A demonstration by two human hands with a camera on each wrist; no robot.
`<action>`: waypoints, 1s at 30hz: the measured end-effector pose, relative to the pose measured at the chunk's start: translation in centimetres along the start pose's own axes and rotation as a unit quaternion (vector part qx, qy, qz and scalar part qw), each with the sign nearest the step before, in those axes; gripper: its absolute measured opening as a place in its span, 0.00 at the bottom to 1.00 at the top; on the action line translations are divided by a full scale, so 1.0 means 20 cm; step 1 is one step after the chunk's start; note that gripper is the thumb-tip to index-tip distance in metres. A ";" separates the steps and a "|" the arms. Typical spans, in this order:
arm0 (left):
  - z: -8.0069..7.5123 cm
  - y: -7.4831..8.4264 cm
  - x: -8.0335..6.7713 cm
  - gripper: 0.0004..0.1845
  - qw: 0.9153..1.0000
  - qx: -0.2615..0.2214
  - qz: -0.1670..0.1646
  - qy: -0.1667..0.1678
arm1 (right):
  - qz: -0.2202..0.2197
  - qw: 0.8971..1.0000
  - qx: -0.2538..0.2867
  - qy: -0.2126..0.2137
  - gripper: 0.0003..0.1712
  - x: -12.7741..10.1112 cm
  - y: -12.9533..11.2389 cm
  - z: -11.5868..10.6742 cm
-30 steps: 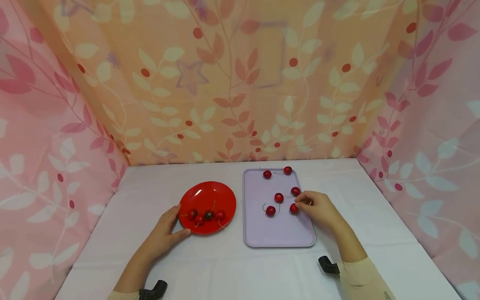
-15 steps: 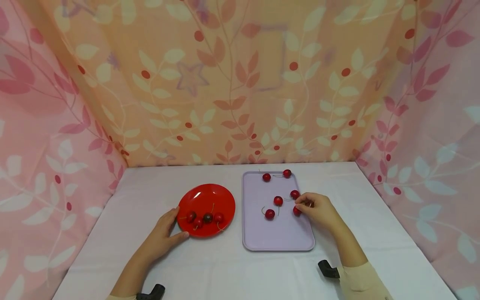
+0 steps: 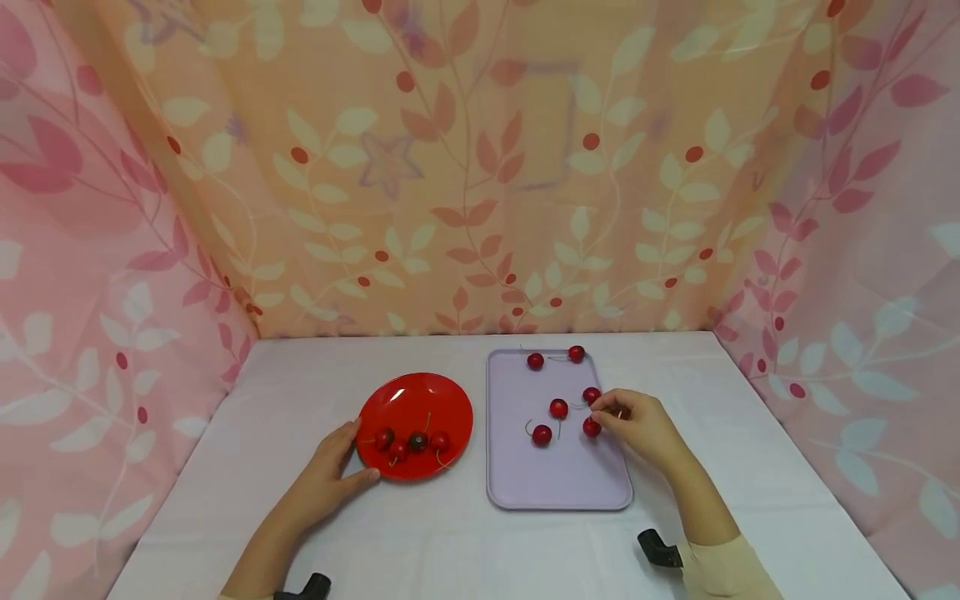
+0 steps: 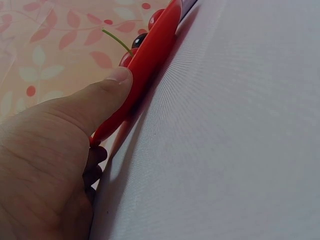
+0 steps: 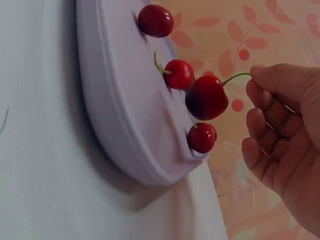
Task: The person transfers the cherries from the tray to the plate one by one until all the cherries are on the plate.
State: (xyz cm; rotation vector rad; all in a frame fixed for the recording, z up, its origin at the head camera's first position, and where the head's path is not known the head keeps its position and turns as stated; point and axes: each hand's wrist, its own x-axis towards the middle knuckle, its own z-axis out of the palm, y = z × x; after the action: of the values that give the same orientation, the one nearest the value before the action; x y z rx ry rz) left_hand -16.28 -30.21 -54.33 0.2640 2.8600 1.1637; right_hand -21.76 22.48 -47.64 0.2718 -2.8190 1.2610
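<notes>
A red plate [image 3: 415,400] holds several cherries [image 3: 417,441]. My left hand [image 3: 327,477] grips its near left rim, with the thumb [image 4: 102,97] lying on the rim [image 4: 150,65] and fingers beneath. To its right a lavender tray [image 3: 558,475] carries several loose cherries [image 3: 558,407]. My right hand [image 3: 637,423] is over the tray's right side and pinches the green stem of one cherry [image 5: 206,97], which hangs just off the tray surface [image 5: 115,100]. In the right wrist view, other cherries [image 5: 179,74] lie close around the held one.
A white cloth covers the table [image 3: 450,533]. Leaf-patterned fabric walls [image 3: 480,183] close in the back and both sides. Two cherries [image 3: 536,361] sit at the tray's far end. Dark wrist-camera mounts [image 3: 658,548] show near the front edge.
The head view has shifted a little, so everything sits slightly lower in frame. Both hands keep their places: the left on the plate rim, the right on the cherry stem.
</notes>
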 end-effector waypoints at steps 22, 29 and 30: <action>0.00 0.01 0.00 0.56 1.000 -0.001 0.001 0.002 | -0.052 0.996 0.074 0.008 0.09 0.03 -0.31 0.02; 0.00 0.01 0.00 0.56 1.000 -0.005 -0.001 -0.001 | -0.091 0.993 0.078 0.001 0.04 0.09 -0.45 0.07; 0.00 0.00 0.00 0.56 1.000 -0.007 -0.001 -0.003 | -0.097 0.992 0.079 -0.001 0.04 0.10 -0.46 0.08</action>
State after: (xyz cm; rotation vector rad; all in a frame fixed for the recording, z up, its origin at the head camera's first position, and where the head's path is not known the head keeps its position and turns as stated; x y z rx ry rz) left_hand -16.30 -30.18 -54.25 0.2639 2.8453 1.1805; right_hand -22.01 14.91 -41.73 0.5379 -2.6193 1.4397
